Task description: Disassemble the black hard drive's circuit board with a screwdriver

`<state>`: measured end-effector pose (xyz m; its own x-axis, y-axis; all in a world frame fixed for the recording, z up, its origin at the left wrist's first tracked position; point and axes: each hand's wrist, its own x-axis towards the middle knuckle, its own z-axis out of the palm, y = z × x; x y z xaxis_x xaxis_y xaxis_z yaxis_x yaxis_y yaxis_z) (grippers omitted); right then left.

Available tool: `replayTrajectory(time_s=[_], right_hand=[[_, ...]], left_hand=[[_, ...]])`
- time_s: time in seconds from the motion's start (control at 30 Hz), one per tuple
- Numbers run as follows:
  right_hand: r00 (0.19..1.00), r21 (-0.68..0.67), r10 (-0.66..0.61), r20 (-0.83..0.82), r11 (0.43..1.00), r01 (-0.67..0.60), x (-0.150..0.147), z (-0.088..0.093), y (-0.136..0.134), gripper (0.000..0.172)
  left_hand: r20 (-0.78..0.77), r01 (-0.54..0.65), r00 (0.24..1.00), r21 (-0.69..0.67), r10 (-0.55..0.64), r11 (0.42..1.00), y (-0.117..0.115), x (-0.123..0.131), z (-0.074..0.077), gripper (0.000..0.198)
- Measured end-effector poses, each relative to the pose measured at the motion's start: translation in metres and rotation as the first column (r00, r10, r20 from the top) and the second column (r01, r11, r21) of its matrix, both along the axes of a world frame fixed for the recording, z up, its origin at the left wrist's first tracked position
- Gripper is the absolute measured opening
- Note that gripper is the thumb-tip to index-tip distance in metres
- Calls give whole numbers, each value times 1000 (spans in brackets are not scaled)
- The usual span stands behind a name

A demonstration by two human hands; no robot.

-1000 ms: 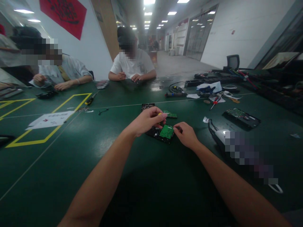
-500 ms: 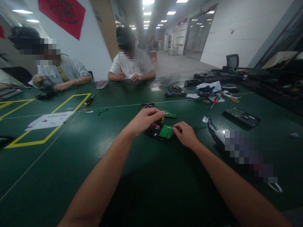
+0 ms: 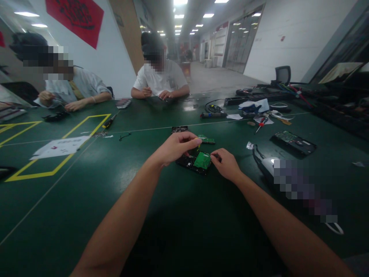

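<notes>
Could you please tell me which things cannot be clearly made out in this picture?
All in the head view:
1. Yellow tool: mostly hidden by the left hand.
2. Drive: its far-left part is covered by the same hand.
3. Right hand: too small to tell whether its fingertips touch the drive.
4. Paper: its marks are too blurred to read.
5. Black object: cut off by the left edge.

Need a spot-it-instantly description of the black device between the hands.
On the dark green table, find the person's left hand and right hand. Between them lies the black device, partly hidden by the left hand. Its bright green board sits at the right end, while the similar device farther right lies apart from both hands.
</notes>
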<state>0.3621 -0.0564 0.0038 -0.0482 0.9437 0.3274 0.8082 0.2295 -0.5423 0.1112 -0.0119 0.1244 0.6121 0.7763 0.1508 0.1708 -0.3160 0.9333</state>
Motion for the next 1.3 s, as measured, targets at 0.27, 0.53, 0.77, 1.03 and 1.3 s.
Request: replayTrajectory(time_s=[0.27,0.53,0.77,1.03,1.3], right_hand=[[1000,4,-11,3,1000,11,-1,0,0,17],[1000,18,-11,1,1000,11,0,0,0,17],[1000,17,0,20,1000,-1,1,-2,2,18],[1000,6,-3,11,1000,3,0,1,0,17],[1000,0,-15,19,1000,15,0,0,1,18]], left_hand=[[19,28,999,-31,-27,999,0,-4,3,31],[141,224,968,-122,-206,967,-3,-2,4,33],[88,56,994,13,-57,998,1,-3,-1,30],[78,-26,997,77,20,997,-1,-3,1,28],[74,126,989,17,-127,992,-2,-5,7,30]])
